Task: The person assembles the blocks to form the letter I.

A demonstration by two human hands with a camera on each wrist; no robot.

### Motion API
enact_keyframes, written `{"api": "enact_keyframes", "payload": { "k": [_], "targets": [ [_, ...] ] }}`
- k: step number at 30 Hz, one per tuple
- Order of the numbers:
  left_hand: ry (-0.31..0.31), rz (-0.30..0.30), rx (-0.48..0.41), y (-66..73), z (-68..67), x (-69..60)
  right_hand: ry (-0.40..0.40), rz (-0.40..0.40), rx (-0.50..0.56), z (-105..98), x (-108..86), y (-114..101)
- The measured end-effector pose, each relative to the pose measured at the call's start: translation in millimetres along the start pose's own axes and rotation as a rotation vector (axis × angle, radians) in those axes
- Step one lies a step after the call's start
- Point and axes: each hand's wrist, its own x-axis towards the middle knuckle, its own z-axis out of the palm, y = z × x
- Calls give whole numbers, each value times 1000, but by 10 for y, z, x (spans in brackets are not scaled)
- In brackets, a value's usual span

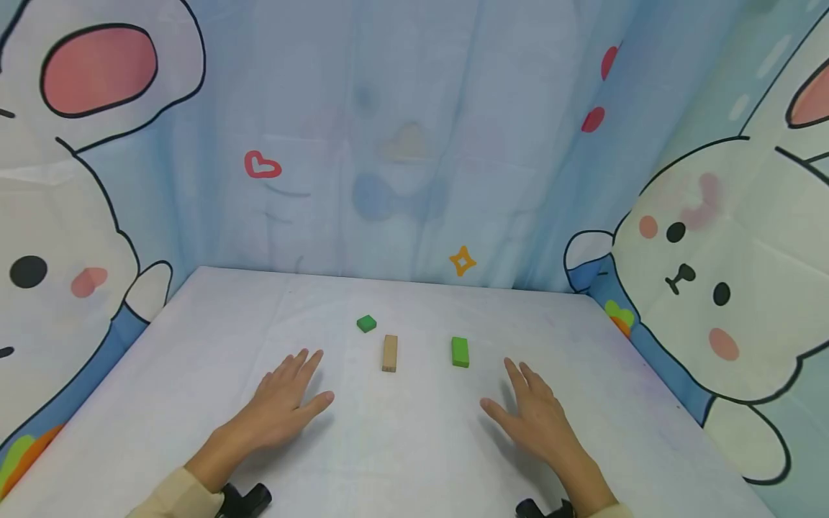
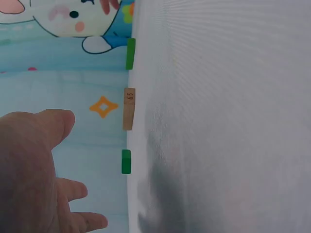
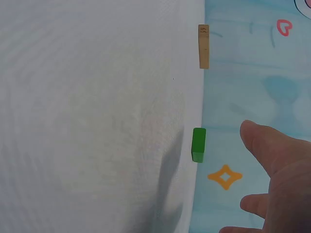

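Three small blocks lie apart on the white-covered table. A dark green block (image 1: 366, 324) is farthest back, a plain wooden block (image 1: 390, 353) lies in the middle, and a bright green block (image 1: 460, 352) is to the right. In the left wrist view the wooden block (image 2: 129, 109) bears a printed number on its end. My left hand (image 1: 283, 403) hovers with fingers spread, left of and nearer than the wooden block. My right hand (image 1: 532, 416) is likewise spread, to the right of and nearer than the bright green block (image 3: 198, 145). Neither hand touches a block.
The white tablecloth (image 1: 363, 446) spreads beneath both hands. Behind the table's far edge hangs a light blue curtain (image 1: 337, 144) printed with cartoon rabbits. A black wrist mount (image 1: 245, 499) sits by the left sleeve, another (image 1: 544, 509) by the right wrist.
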Motion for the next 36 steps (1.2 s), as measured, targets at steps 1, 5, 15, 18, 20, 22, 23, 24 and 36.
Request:
{"api": "enact_keyframes", "payload": {
  "k": [1,5,15,18,20,22,23,24,36],
  "targets": [
    [-2,0,-2,6,6,11,3,-4,1,2,7,2],
    [-20,-2,-20,29,33,35,16,-19,5,5,33,2],
    [-33,-3,-32,71,48,62,10,-1,14,7,91,-16],
    [-35,-5,-34,71,46,69,5,1,24,6,107,-23],
    [-34,-1,-37,72,47,77,5,-1,30,5,113,-26],
    [-31,4,-42,72,53,90,7,-3,36,5,115,-27],
    [-29,6,-43,71,58,102,10,-7,39,6,118,-27],
    [-27,9,-46,73,61,110,12,-11,44,6,121,-27],
    [-28,23,-70,120,99,179,13,-25,102,13,173,-23]
  ]
}}
